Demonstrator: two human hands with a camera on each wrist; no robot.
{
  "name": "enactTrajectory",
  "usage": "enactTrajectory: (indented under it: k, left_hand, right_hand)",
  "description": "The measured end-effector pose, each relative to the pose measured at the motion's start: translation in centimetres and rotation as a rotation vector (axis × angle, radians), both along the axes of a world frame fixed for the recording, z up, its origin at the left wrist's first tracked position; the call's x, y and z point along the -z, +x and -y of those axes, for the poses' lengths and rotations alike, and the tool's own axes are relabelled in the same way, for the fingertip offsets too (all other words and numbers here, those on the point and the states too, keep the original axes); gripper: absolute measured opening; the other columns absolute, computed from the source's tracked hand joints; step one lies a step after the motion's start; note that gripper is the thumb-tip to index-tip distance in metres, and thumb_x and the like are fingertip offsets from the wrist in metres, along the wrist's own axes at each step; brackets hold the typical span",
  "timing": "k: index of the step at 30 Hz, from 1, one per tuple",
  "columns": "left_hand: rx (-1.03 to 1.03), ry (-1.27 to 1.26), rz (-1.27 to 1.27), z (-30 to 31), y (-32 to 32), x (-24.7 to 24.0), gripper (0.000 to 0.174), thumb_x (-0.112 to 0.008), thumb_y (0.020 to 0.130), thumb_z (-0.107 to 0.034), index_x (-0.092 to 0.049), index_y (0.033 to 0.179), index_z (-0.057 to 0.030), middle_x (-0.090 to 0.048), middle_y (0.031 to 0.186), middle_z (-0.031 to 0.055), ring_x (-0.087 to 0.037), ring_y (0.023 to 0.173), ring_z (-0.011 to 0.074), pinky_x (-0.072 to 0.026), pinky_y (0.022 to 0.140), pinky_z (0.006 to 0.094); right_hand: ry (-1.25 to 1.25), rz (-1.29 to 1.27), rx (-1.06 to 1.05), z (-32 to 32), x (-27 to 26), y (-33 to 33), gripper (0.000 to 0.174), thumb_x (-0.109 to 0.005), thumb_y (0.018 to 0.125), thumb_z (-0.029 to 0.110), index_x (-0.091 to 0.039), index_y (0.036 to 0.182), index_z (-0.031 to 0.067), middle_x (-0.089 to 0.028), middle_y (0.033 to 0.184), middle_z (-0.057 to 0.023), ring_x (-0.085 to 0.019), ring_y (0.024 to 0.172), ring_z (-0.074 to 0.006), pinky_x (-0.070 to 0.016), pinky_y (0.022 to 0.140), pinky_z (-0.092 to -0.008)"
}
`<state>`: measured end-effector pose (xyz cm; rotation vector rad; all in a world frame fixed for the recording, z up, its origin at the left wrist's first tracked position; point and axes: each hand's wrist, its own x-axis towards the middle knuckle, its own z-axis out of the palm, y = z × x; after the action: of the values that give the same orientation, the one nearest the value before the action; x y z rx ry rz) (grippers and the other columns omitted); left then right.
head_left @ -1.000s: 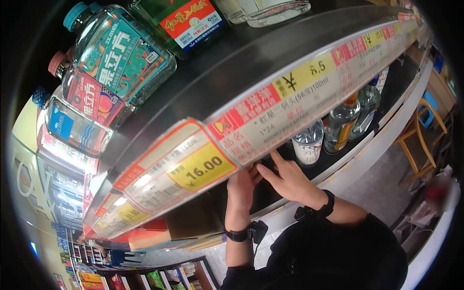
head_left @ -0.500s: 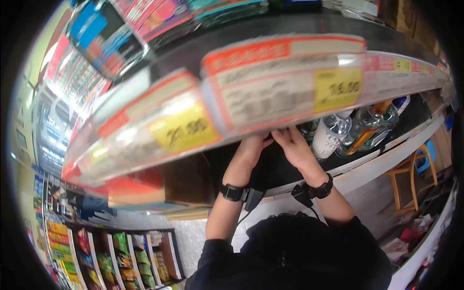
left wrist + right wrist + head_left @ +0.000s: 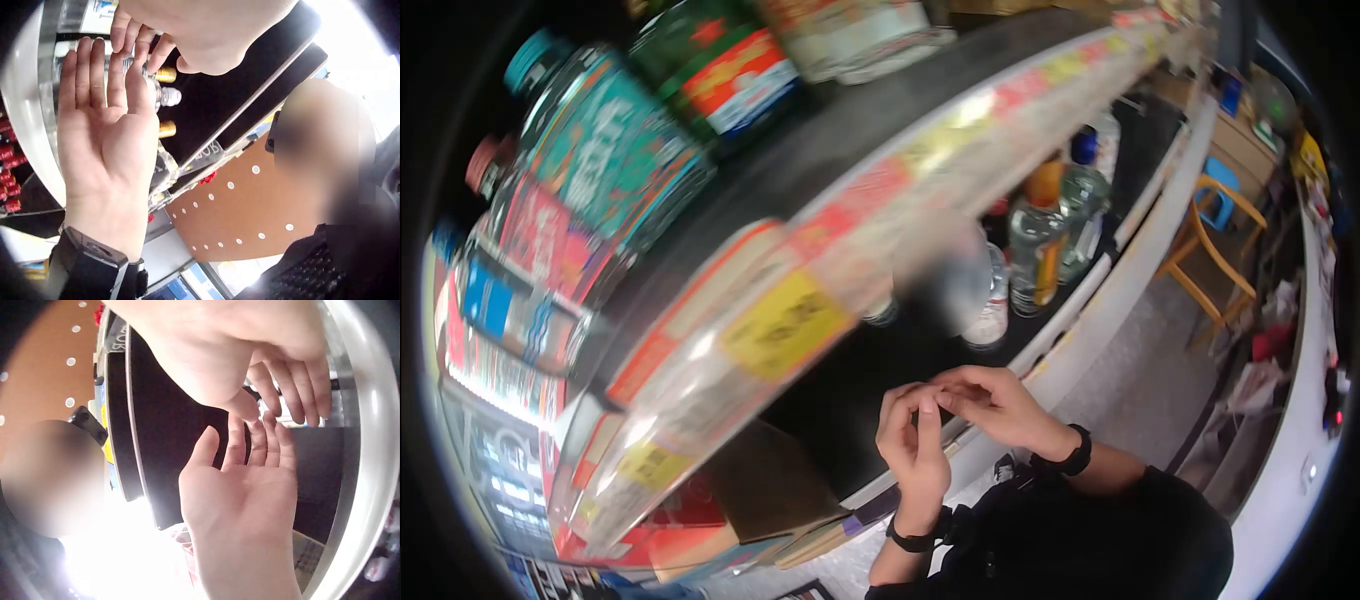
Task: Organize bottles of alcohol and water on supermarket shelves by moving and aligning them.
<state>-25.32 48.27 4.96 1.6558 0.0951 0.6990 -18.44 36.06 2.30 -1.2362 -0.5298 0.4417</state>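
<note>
Left hand [image 3: 915,440] and right hand [image 3: 1000,408] near, before dark shelf [image 3: 825,410]; fingers of both loosely extended, tips close together (contact hard to tell). White-labelled bottle [image 3: 989,322] on shelf, beyond right hand, apart from fingers. Blue-capped bottle [image 3: 1084,205] farther right. Cardboard box [image 3: 772,485] left.

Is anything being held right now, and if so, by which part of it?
Nothing that shows: the left grip and right grip are close together, with no item in either.
</note>
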Motion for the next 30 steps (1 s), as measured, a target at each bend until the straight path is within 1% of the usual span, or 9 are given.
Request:
enactTrajectory:
  k: [6,9,15,17,18,20,23,26,30]
  left_hand:
    - [0.26,-0.025,-0.036,7.6,1.6,0.3,0.015,-0.061,0.097,-0.008,-0.068,0.094,0.0043,-0.064,0.101,0.0131,-0.061,0.09,0.0193,-0.0482,0.082,0.0296]
    - [0.36,-0.032,-0.075,12.3,3.1,-0.2,0.018,-0.06,0.099,-0.01,-0.069,0.094,0.0049,-0.064,0.1,0.0109,-0.061,0.089,0.0162,-0.0483,0.08,0.0282]
    - [0.593,-0.103,-0.184,23.8,6.3,1.7,0.025,-0.056,0.102,-0.016,-0.068,0.094,0.0049,-0.067,0.095,0.0087,-0.06,0.086,0.0135,-0.0465,0.08,0.0276]
    - [0.666,-0.088,-0.27,27.4,7.6,3.1,0.021,-0.056,0.102,-0.013,-0.067,0.098,0.0038,-0.068,0.096,0.0079,-0.062,0.091,0.0126,-0.047,0.083,0.0265]
    - [0.697,-0.07,-0.327,29.1,7.9,3.5,0.019,-0.056,0.102,-0.013,-0.066,0.099,0.0032,-0.068,0.096,0.0075,-0.063,0.093,0.0123,-0.047,0.085,0.026]
    - [0.713,-0.054,-0.365,32.0,8.6,3.8,0.018,-0.056,0.102,-0.012,-0.066,0.101,0.0027,-0.068,0.097,0.0073,-0.063,0.095,0.0123,-0.0471,0.086,0.0258]
    - [0.745,-0.074,-0.353,35.2,10.0,4.1,0.017,-0.058,0.101,-0.012,-0.066,0.102,0.0031,-0.068,0.099,0.0072,-0.063,0.093,0.0111,-0.0469,0.083,0.0244]
    - [0.736,-0.127,-0.318,36.9,11.6,4.0,0.018,-0.06,0.1,-0.012,-0.067,0.103,0.0042,-0.069,0.101,0.0074,-0.061,0.089,0.0103,-0.0468,0.079,0.0238]
    - [0.654,-0.041,-0.316,37.1,14.9,4.4,0.019,-0.06,0.101,-0.014,-0.067,0.107,0.0029,-0.067,0.107,0.0072,-0.063,0.098,0.0114,-0.0477,0.087,0.0254]
  right_hand:
    - [0.071,-0.063,0.187,9.4,-0.2,-1.5,0.025,-0.064,0.096,0.006,-0.064,0.119,-0.003,-0.072,0.102,-0.007,-0.065,0.094,-0.009,-0.0521,0.081,-0.0233]
    - [0.108,-0.073,0.192,14.6,0.0,-1.3,0.027,-0.059,0.1,0.006,-0.059,0.125,-0.0052,-0.068,0.118,-0.0122,-0.062,0.114,-0.0169,-0.0495,0.099,-0.0323]
    - [0.139,-0.151,0.467,28.0,1.6,-1.9,0.026,-0.065,0.096,0.004,-0.062,0.12,-0.0044,-0.069,0.113,-0.0087,-0.066,0.105,-0.0147,-0.0519,0.093,-0.0285]
    - [0.116,-0.185,0.668,32.2,1.8,-2.1,0.024,-0.064,0.095,0.003,-0.063,0.118,-0.0039,-0.07,0.109,-0.0085,-0.067,0.1,-0.0144,-0.0526,0.089,-0.0289]
    - [0.128,-0.192,0.66,34.3,2.4,-2.0,0.024,-0.064,0.095,0.003,-0.063,0.118,-0.0039,-0.07,0.109,-0.0085,-0.067,0.1,-0.0144,-0.0526,0.089,-0.0289]
    - [0.102,-0.191,0.822,37.8,3.6,-2.0,0.021,-0.063,0.097,0.007,-0.064,0.115,-0.003,-0.071,0.105,-0.0096,-0.067,0.093,-0.0148,-0.0522,0.084,-0.0294]
    - [0.084,-0.245,0.888,40.7,2.8,-1.4,0.021,-0.063,0.098,0.012,-0.065,0.113,-0.0023,-0.072,0.102,-0.0107,-0.067,0.089,-0.0161,-0.0509,0.08,-0.0296]
    - [0.101,-0.244,0.877,42.5,3.1,-0.4,0.021,-0.063,0.098,0.012,-0.064,0.113,-0.0029,-0.072,0.102,-0.0112,-0.067,0.089,-0.0173,-0.0512,0.08,-0.0304]
    - [0.103,-0.255,0.853,43.7,4.2,2.5,0.022,-0.063,0.098,0.012,-0.064,0.114,-0.0029,-0.072,0.102,-0.0114,-0.067,0.088,-0.0176,-0.0513,0.081,-0.0306]
